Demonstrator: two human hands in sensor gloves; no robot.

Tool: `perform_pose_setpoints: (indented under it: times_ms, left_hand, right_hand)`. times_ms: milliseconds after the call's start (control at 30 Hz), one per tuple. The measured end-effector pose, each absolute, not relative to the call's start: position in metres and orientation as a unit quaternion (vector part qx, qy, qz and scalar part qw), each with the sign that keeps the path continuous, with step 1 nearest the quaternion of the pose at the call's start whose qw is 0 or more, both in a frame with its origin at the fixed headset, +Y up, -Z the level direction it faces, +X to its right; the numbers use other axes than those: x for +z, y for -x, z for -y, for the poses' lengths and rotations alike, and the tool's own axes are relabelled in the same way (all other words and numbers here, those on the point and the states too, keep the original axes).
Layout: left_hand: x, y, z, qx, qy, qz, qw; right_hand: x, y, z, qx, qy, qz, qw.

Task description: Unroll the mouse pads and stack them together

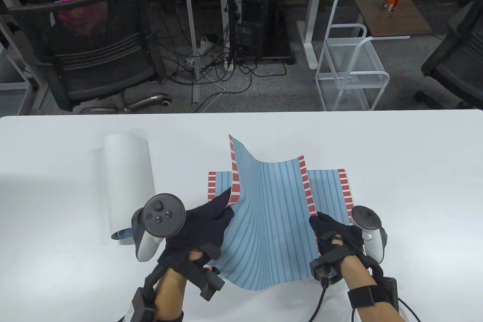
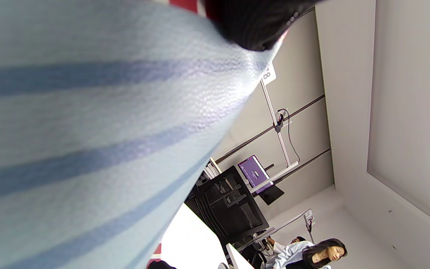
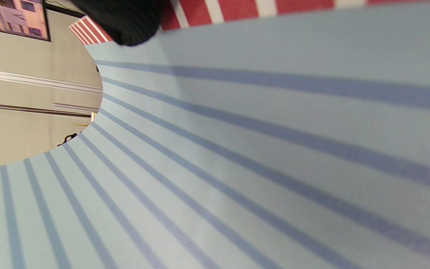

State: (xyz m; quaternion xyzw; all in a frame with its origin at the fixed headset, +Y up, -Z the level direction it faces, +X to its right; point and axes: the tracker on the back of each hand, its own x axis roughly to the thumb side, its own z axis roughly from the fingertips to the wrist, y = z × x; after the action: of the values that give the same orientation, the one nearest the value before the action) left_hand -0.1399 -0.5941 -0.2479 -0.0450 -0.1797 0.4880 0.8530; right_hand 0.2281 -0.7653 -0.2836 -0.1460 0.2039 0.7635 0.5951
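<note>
A blue striped mouse pad point(image 1: 268, 216) with red-and-white side bands curves up like a trough above a second, flat pad point(image 1: 332, 186) of the same pattern on the white table point(image 1: 415, 171). My left hand point(image 1: 217, 210) grips the curved pad's left edge. My right hand point(image 1: 322, 225) grips its right edge. The pad fills the left wrist view point(image 2: 88, 149) and the right wrist view point(image 3: 237, 168). A third pad point(image 1: 126, 178), white side out, lies rolled at the left, with a bit of blue at its near end.
The table's far edge point(image 1: 241, 113) runs across the middle of the table view. Beyond it stand a black chair point(image 1: 98, 54), a white wire rack point(image 1: 351, 69) and floor cables.
</note>
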Motion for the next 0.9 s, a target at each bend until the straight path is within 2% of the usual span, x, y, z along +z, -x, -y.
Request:
perform_pose_setpoints:
  times_ms: [233, 467, 900]
  left_hand:
    - [-0.25, 0.145, 0.597, 0.49, 0.026, 0.142, 0.859]
    - [-0.256, 0.155, 0.611, 0.488, 0.003, 0.056, 0.871]
    - [-0.277, 0.153, 0.647, 0.365, -0.029, -0.071, 0.928]
  right_hand:
    - [-0.285, -0.248, 0.735, 0.823, 0.142, -0.117, 0.537]
    - [-0.282, -0.267, 0.712, 0.861, 0.147, -0.043, 0.486]
    - [-0.279, -0.292, 0.704, 0.869, 0.182, -0.003, 0.46]
